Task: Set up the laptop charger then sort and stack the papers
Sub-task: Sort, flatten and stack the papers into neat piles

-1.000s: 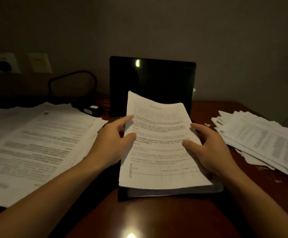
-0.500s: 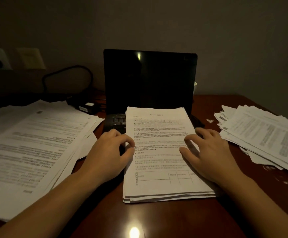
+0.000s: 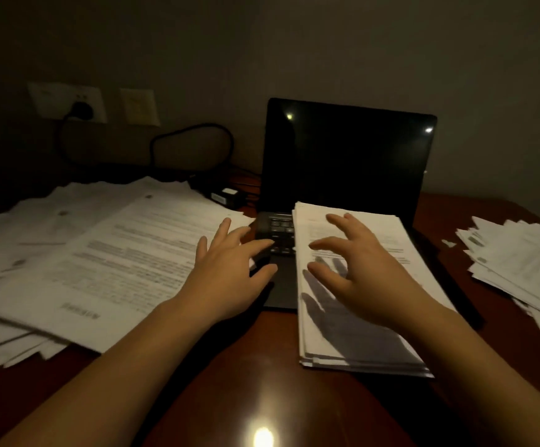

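A neat stack of printed papers (image 3: 368, 337) lies on the keyboard half of an open black laptop (image 3: 346, 156) whose screen is dark. My right hand (image 3: 355, 272) hovers over that stack with fingers spread, casting a shadow on the top sheet. My left hand (image 3: 230, 269) reaches left of the stack, fingers straight, over the edge of a wide loose spread of papers (image 3: 94, 259). The charger brick (image 3: 226, 196) sits behind the spread, and its plug (image 3: 81, 109) is in the wall socket.
A third, untidy pile of papers (image 3: 520, 266) lies at the right edge of the dark wooden desk (image 3: 230, 398). A black cable loops (image 3: 191, 143) against the wall behind the left papers. A second wall plate (image 3: 139, 106) is beside the socket.
Both hands have let go of the stack, which now lies flat on the laptop. They lifted off it and shifted left, fingers spreading; the view turned left.
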Demonstrator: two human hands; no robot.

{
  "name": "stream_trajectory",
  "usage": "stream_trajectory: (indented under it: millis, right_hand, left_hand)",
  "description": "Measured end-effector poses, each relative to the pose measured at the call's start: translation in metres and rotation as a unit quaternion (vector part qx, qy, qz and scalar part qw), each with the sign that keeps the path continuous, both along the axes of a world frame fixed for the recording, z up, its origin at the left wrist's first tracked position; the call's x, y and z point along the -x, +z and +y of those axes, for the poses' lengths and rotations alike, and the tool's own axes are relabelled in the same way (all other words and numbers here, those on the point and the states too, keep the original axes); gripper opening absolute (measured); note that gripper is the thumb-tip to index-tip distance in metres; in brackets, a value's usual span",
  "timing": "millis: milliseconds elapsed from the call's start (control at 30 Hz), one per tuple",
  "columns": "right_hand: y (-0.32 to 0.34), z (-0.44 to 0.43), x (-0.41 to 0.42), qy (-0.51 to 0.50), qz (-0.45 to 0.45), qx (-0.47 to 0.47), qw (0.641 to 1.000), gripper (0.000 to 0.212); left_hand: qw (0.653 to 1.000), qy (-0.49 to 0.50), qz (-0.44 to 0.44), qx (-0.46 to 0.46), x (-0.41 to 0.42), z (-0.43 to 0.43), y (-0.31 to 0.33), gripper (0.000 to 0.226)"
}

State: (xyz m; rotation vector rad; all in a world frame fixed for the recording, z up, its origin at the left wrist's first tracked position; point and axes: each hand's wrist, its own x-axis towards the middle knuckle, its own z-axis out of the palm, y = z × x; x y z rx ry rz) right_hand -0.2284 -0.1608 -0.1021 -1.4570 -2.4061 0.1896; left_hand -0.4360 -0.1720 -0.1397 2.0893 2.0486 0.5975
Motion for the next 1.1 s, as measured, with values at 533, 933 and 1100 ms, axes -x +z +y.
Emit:
stream_trajectory:
  millis: [533,933,1100]
  right_hand:
    - [-0.026,0.013,0.145,0.144,0.088,0.151,0.974,0.044]
    - [-0.035,0.012,0.141,0.034,0.473,0.411,0.779,0.065]
    - [-0.042,0.009,0.151,0.032,0.418,0.337,0.843,0.087]
  left_hand:
    - [0.974,0.192,0.071,0.097,0.149,-0.077,-0.019,0.071]
    - [0.974,0.213,-0.076,-0.008,0.152,-0.078,-0.004,0.041]
    - [0.98,0.18,-0.082,0.017,0.164,-0.082,0.011,0.034]
